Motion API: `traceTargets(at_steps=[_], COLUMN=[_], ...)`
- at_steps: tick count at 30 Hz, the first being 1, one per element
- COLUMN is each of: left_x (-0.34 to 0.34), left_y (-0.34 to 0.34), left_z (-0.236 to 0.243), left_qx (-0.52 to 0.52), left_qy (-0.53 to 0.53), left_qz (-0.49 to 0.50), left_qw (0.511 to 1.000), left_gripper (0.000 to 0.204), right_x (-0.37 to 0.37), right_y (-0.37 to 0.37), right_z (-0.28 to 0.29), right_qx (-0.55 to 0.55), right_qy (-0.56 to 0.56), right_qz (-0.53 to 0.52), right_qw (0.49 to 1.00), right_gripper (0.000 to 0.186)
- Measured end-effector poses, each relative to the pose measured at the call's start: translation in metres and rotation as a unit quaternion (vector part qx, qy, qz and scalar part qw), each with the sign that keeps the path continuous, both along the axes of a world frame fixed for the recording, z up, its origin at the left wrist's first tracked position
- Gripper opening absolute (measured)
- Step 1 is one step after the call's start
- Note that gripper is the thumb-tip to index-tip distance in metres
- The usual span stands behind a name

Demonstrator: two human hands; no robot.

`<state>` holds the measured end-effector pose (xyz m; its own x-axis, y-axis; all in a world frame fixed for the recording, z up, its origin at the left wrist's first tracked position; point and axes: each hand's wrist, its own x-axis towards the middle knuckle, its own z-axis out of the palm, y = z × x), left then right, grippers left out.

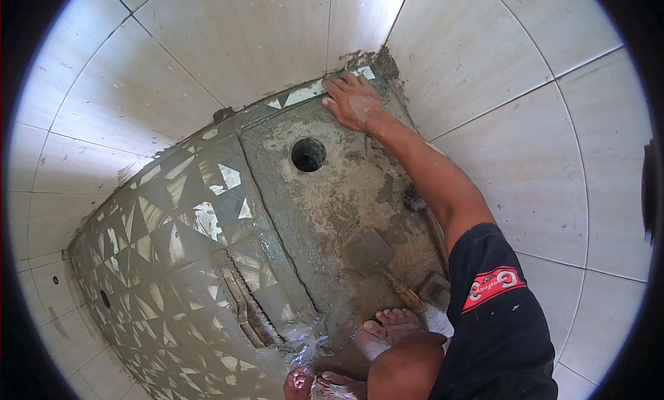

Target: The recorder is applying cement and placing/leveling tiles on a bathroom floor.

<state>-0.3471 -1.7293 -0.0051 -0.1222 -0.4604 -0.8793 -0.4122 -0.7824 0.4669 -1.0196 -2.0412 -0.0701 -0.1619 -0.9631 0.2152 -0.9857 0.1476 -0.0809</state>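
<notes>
My right hand (353, 103) lies on a narrow tile strip (302, 94) along the back wall, fingers spread, near the corner. Below it a round drain hole (308, 154) opens in rough grey mortar (325, 199). At the lower edge, beside my foot, my left hand (299, 382) shows partly, fingers curled; whatever it may hold I cannot make out. Patterned floor tiles (152, 255) smeared with cement cover the left side, with a notched trowel (249, 307) lying on them. A square-bladed trowel with wooden handle (370, 251) rests on the mortar under my right arm.
Beige wall tiles (491, 179) enclose the floor on both sides and at the back. A dark block-like object (434, 289) lies by the trowel handle. My bare feet (394, 320) and bent knee are at the bottom, beside wet, watery mortar.
</notes>
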Motion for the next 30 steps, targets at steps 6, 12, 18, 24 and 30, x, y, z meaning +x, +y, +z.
traceTargets(at_steps=[6,12,18,24,30], left_x=[0.001,-0.003,-0.009,-0.03,-0.036], left_y=[0.009,0.002,-0.005,-0.017,-0.021], left_z=[-0.002,-0.006,-0.004,0.019,0.023], left_qx=[-0.024,-0.009,-0.026,-0.081,-0.076], left_qy=[-0.038,-0.061,-0.055,-0.102,-0.075], left_qz=[-0.04,-0.047,-0.083,-0.171,-0.155], left_qw=[0.998,0.997,0.995,0.977,0.982], left_gripper=[0.047,0.049,0.043,0.04,0.042], right_x=[-0.018,-0.032,-0.041,-0.041,-0.043], right_y=[0.003,0.017,0.005,-0.003,0.0], right_z=[0.002,0.002,-0.002,0.011,0.005], right_qx=[0.01,0.073,0.09,0.104,0.056], right_qy=[0.069,0.032,-0.013,-0.095,-0.049], right_qz=[-0.005,-0.148,-0.24,-0.27,-0.258], right_qw=[0.998,0.986,0.966,0.952,0.963], right_gripper=[0.049,0.051,0.054,0.054,0.05])
